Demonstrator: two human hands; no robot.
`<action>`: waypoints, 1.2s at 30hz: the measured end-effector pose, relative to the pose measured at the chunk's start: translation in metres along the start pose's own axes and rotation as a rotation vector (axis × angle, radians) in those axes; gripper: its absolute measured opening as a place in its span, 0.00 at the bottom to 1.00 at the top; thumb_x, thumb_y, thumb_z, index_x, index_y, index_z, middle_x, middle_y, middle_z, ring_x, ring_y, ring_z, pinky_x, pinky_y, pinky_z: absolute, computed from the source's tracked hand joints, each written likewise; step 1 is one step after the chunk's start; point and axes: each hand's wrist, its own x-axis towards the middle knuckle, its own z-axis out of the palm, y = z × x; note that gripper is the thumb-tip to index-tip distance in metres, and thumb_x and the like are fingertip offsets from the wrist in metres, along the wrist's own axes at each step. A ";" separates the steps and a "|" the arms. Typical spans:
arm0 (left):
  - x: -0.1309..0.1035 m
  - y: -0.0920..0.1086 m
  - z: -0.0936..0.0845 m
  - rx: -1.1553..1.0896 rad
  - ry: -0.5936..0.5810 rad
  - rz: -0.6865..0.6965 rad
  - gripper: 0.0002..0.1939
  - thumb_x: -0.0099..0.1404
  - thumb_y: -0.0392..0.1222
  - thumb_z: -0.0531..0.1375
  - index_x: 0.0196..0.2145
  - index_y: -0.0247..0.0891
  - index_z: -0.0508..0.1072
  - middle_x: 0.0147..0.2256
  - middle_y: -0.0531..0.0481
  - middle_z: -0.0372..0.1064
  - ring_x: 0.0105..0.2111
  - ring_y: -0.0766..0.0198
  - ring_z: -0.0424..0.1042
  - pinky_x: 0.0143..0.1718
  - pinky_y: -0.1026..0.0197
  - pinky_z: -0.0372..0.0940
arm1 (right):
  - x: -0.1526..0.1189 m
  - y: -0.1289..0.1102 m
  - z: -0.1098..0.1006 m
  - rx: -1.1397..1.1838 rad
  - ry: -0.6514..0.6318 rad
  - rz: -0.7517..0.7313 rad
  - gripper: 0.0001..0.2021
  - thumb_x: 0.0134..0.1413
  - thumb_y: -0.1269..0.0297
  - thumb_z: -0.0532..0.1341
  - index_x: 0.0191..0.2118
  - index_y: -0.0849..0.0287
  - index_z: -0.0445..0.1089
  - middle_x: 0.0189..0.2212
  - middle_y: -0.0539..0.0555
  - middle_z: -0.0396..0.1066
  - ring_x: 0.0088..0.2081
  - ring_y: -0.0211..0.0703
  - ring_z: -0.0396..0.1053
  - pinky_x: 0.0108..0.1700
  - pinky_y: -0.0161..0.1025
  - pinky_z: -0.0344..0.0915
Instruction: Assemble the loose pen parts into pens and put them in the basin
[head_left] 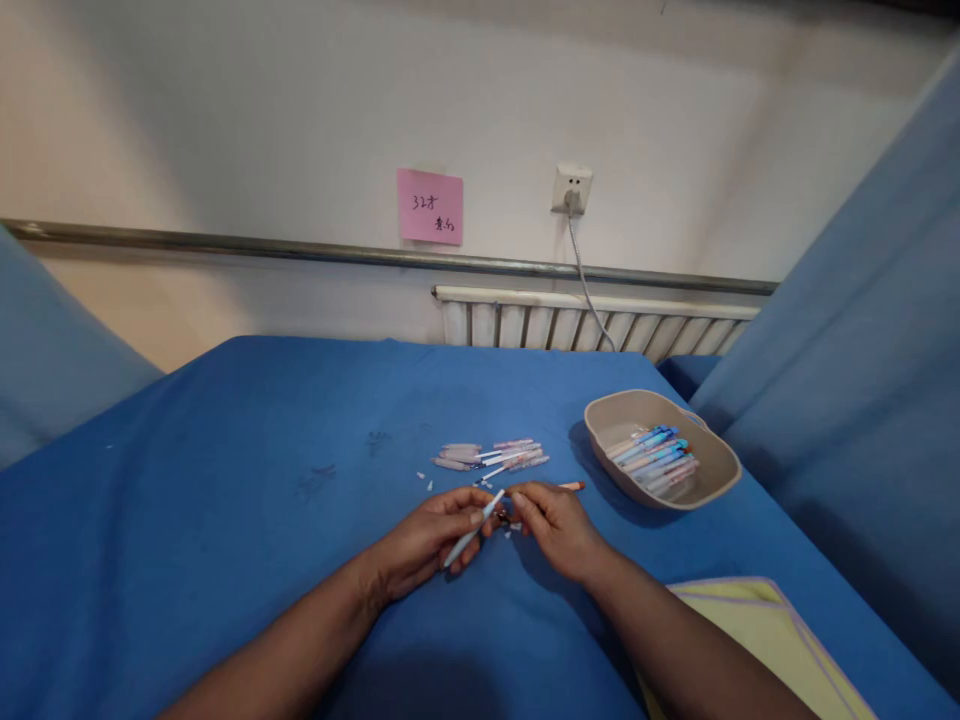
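Observation:
Between the thumb and fingers of my left hand (431,532) is a pale grey-white pen (466,541), slanted with its upper end toward my right hand. My right hand (559,525) is closed in a pinch beside that upper end. What its fingertips grip is too small to make out. Just beyond both hands lies a loose pile of pen parts, with pinkish clear barrels (456,456) on the left and white refills (496,462) toward the middle. Tiny pale bits (430,486) are scattered on the blue cloth. An orange-brown stick-like end (573,486) shows behind my right hand.
A beige basket (606,440) on the right holds several blue, pink and clear pens (660,455). A yellow cloth (750,620) lies at front right on the blue-covered table (225,500). Behind are a radiator (525,320), a rail and a plugged-in cable; blue curtains hang at both sides.

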 end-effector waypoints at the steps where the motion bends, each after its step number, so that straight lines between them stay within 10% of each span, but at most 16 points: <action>1: 0.001 0.002 -0.002 -0.020 0.030 0.014 0.12 0.60 0.42 0.62 0.40 0.33 0.69 0.31 0.50 0.68 0.17 0.75 0.61 0.16 0.71 0.55 | 0.001 0.004 -0.004 -0.020 0.070 0.049 0.14 0.61 0.61 0.50 0.34 0.58 0.71 0.24 0.49 0.70 0.26 0.37 0.67 0.32 0.33 0.59; 5: 0.005 0.007 -0.012 -0.082 0.143 0.057 0.11 0.59 0.41 0.62 0.39 0.35 0.68 0.29 0.53 0.66 0.17 0.75 0.61 0.16 0.70 0.55 | 0.006 0.025 -0.027 -0.146 0.220 0.203 0.12 0.59 0.61 0.51 0.34 0.58 0.70 0.25 0.51 0.71 0.28 0.40 0.68 0.31 0.33 0.60; 14: 0.009 0.006 -0.020 -0.119 0.216 0.065 0.11 0.57 0.38 0.64 0.36 0.34 0.68 0.30 0.51 0.68 0.19 0.73 0.65 0.18 0.70 0.58 | -0.002 0.032 -0.046 -0.648 -0.056 0.232 0.09 0.52 0.68 0.58 0.40 0.59 0.70 0.38 0.57 0.70 0.41 0.46 0.66 0.44 0.37 0.57; 36: 0.006 0.006 -0.020 -0.120 0.199 0.026 0.13 0.57 0.40 0.65 0.38 0.32 0.70 0.36 0.44 0.74 0.24 0.70 0.70 0.24 0.68 0.63 | 0.001 0.030 -0.035 -0.594 -0.045 0.176 0.08 0.58 0.68 0.53 0.38 0.61 0.68 0.34 0.60 0.72 0.37 0.48 0.67 0.38 0.39 0.57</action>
